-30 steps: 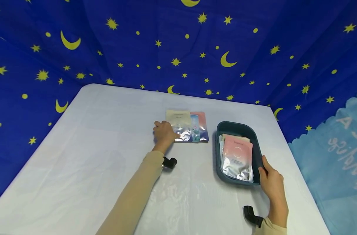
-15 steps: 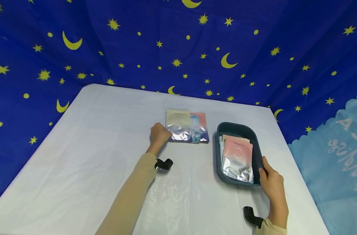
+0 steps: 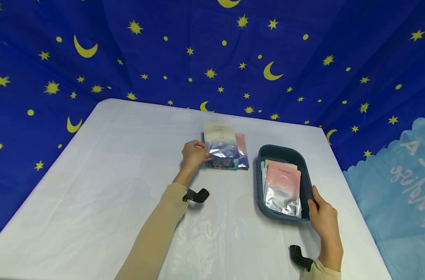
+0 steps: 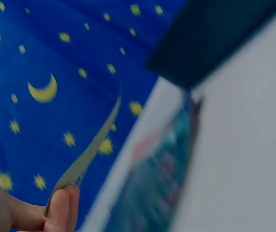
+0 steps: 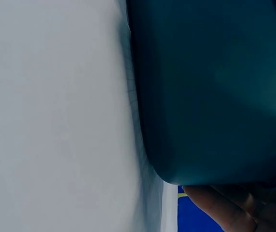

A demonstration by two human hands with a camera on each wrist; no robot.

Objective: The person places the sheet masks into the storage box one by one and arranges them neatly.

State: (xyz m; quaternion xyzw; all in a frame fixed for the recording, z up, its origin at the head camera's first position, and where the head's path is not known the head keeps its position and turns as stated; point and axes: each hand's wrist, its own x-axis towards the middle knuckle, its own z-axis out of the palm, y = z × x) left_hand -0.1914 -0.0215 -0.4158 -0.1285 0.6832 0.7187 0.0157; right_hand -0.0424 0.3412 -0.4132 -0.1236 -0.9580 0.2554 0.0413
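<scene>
My left hand [image 3: 194,154] pinches the near left edge of a cream and silver sheet mask packet [image 3: 220,140], which is raised over the other packets. In the left wrist view that packet [image 4: 92,152] shows nearly edge-on between thumb and fingers [image 4: 63,208]. Beneath it lie a teal flowered packet [image 3: 223,163] and a pink and blue packet [image 3: 243,151], both partly covered. My right hand [image 3: 323,214] grips the near right rim of a dark teal bin [image 3: 305,175]. A pink and silver packet [image 3: 283,186] lies on top of others inside the bin.
A white-covered table [image 3: 121,163] bears everything. Behind it hangs a blue cloth [image 3: 184,58] with yellow stars and moons, and a light blue cloth [image 3: 401,182] hangs at the right.
My left hand first drew back slightly from the stack, then took the cream packet's edge. That packet has lifted and shifted away and rightward, uncovering more of the flowered one.
</scene>
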